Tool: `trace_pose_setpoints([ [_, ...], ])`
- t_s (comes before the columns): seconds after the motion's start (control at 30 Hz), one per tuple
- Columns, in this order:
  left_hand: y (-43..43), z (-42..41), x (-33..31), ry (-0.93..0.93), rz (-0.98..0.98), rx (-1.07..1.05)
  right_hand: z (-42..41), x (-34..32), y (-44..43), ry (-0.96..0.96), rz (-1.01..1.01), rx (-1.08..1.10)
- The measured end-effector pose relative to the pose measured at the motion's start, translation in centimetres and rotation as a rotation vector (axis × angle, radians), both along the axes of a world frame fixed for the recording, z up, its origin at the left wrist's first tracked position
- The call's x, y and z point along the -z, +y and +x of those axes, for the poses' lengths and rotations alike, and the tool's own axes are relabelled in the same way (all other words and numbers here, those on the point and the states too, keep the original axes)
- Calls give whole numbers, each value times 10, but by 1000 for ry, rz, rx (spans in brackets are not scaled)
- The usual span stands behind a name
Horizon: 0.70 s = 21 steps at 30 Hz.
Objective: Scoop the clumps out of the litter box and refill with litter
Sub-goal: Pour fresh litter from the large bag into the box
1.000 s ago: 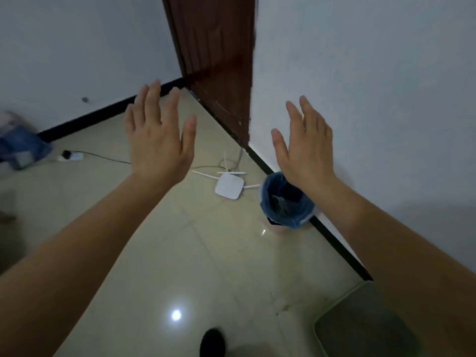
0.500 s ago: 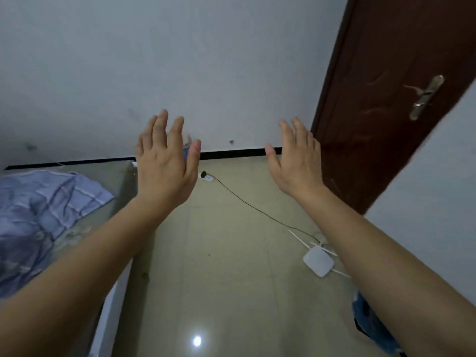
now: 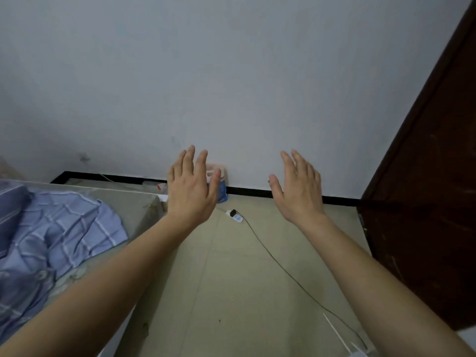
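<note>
Views: one wide-angle camera, worn on the person's head.
Facing: forward and slightly down, toward the pale grey painted wall (image 3: pixel 231 86) and its black skirting strip (image 3: pixel 257 194).
Nearest: both bare forearms run up from the bottom corners to the left hand (image 3: pixel 192 188) and right hand (image 3: pixel 300 191) at mid-frame.
Below: beige tiled floor (image 3: pixel 231 279), farther off.
Left edge: crumpled blue checked cloth (image 3: pixel 59 233).
Right edge: dark brown wooden door (image 3: pixel 425 202), its edge leaning with the lens.
</note>
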State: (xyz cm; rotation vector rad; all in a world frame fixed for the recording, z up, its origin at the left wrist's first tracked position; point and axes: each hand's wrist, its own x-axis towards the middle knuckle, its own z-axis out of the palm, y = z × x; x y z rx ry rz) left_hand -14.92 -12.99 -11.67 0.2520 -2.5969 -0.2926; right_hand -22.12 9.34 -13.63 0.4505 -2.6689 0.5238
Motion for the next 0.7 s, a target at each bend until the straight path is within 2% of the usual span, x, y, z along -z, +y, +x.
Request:
trace_pose_setpoints([
  [0.33,-73,-184,-1,-39,-26,-124,-220,0,-106,-102,8,-162],
  [0.5,-149,-274,29,-34,-2,-94,-312,26,-180,-146,11,-198],
  [0.7,-248,-406,48,-70,115,-78,-439,47,-266,-201,102,-177],
])
